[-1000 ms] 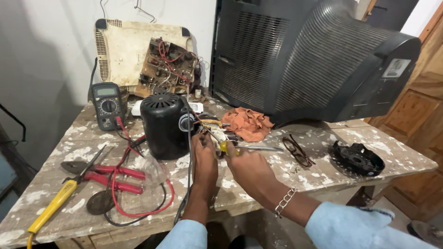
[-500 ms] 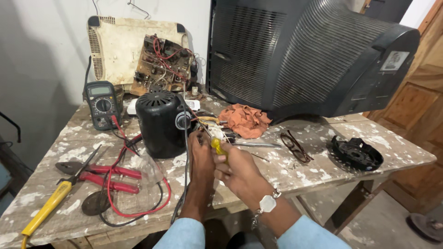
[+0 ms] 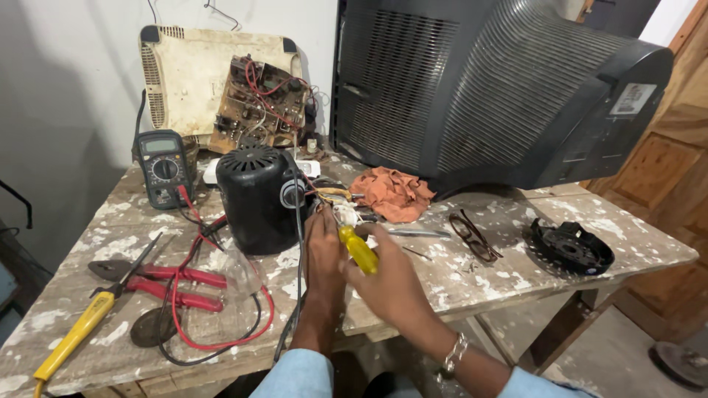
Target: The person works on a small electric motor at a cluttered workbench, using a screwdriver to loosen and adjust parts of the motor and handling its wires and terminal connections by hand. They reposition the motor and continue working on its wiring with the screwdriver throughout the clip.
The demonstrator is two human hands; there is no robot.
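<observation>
A yellow-handled screwdriver (image 3: 358, 249) is gripped in the right hand (image 3: 391, 284) while wires (image 3: 333, 210) beside the black motor (image 3: 256, 197) are pinched by the left hand (image 3: 324, 243); steady tip placement is likely needed.

Soft, even daylight, brightest at the upper right; the wall (image 3: 66, 125) at left falls into grey shadow. Focus stays sharp, slight wide-angle stretching at the edges.

Matt black plastic motor housing (image 3: 256, 199) on a rough, paint-flecked wooden table (image 3: 516, 243)
</observation>
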